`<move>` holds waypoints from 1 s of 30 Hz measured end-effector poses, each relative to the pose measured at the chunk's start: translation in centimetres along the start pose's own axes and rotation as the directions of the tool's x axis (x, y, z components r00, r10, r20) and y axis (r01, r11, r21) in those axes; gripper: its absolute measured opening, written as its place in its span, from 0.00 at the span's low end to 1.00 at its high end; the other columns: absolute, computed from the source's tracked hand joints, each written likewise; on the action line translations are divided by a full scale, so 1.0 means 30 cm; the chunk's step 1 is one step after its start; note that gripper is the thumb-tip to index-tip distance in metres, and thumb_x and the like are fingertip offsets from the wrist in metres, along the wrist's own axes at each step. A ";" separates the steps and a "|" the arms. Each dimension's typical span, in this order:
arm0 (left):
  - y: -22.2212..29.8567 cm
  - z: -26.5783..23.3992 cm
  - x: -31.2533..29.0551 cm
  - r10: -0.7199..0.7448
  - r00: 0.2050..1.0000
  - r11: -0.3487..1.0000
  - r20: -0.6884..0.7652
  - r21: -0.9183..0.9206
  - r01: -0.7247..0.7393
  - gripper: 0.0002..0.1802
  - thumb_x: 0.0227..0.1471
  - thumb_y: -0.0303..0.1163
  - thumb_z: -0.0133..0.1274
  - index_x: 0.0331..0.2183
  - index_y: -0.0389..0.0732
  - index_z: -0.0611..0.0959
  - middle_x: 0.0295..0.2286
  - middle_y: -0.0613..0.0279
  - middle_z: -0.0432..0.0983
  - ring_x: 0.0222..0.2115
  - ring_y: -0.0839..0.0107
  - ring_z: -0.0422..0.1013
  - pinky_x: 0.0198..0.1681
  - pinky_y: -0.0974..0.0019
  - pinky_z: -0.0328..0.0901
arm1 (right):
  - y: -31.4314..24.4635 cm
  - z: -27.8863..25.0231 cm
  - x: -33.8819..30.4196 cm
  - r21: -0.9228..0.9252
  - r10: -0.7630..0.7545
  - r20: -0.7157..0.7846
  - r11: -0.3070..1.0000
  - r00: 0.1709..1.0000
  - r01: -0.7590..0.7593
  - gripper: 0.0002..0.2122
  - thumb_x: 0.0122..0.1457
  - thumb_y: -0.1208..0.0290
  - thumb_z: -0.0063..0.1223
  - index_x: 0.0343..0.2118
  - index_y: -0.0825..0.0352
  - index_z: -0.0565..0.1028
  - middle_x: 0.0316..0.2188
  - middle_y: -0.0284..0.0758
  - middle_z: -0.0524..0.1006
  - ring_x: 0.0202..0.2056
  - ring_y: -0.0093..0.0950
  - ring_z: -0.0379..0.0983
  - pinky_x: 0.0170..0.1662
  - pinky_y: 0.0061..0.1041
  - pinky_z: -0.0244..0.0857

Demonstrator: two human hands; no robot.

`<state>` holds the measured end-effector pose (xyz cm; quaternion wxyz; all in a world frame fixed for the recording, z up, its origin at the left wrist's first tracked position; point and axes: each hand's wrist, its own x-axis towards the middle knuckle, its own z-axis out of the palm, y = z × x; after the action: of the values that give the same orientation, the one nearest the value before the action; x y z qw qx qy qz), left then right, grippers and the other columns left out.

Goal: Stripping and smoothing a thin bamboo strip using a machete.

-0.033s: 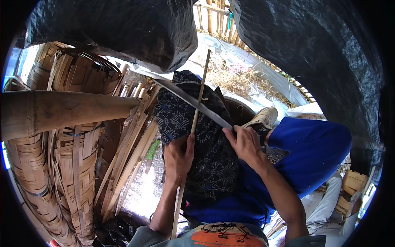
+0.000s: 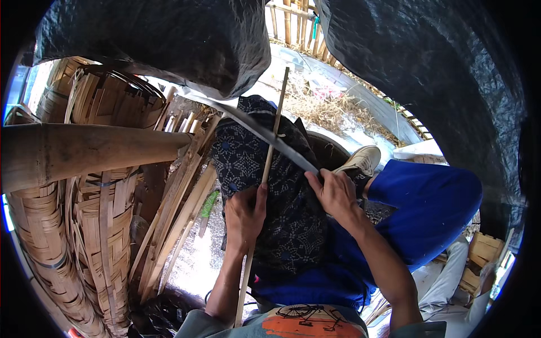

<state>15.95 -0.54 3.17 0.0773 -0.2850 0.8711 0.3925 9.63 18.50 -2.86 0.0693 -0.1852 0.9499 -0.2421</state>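
My left hand is closed around a long, thin bamboo strip, thumb along its top. The strip runs from beside my left forearm, up across my lap, to a far end beyond my knee. In my right hand is a knife, its handle hidden by my fingers. The long knife blade slants up and left and meets the strip above my left hand, where a small pale curl sits. Under both lies a dark patterned cloth spread over my leg.
A thick bamboo pole juts in from the left. Woven bamboo baskets and split bamboo pieces stand beside my left arm. Dark plastic sheeting hangs ahead. Dry straw lies on the ground past my shoe.
The knife blade has shifted slightly up and left along its length, and the curl on the strip sits at nearly the same place. My left hand has hardly moved.
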 end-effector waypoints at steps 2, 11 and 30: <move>-0.006 0.019 0.000 0.018 0.999 1.000 -0.039 -0.008 -0.018 0.22 0.56 0.41 0.50 0.19 0.32 0.78 0.11 0.51 0.67 0.12 0.61 0.66 0.21 0.60 0.59 | 0.015 0.033 0.023 -0.089 -0.080 -0.177 0.994 0.981 0.065 0.21 0.56 0.54 0.54 0.13 0.65 0.71 0.09 0.43 0.70 0.12 0.41 0.70 0.18 0.33 0.66; -0.041 0.043 0.013 -0.097 0.994 0.986 -0.057 -0.139 0.089 0.23 0.56 0.42 0.50 0.19 0.32 0.79 0.10 0.54 0.66 0.11 0.69 0.64 0.20 0.63 0.58 | 0.004 0.150 0.109 -0.068 -0.123 -0.276 0.992 0.953 0.109 0.22 0.56 0.50 0.54 0.15 0.64 0.70 0.08 0.39 0.69 0.14 0.38 0.70 0.17 0.32 0.65; -0.047 -0.020 0.018 -0.154 0.982 0.915 0.105 -0.361 0.182 0.27 0.58 0.46 0.48 0.16 0.34 0.75 0.11 0.64 0.64 0.15 0.78 0.58 0.20 0.67 0.54 | -0.030 0.041 0.193 0.024 -0.180 -0.091 0.983 0.979 0.183 0.24 0.58 0.52 0.51 0.12 0.65 0.69 0.06 0.43 0.68 0.10 0.38 0.69 0.14 0.32 0.64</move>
<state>16.34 -1.95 2.49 0.0882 -0.3535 0.7505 0.5514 4.87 15.00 -3.74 0.0078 -0.2591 0.9272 -0.2705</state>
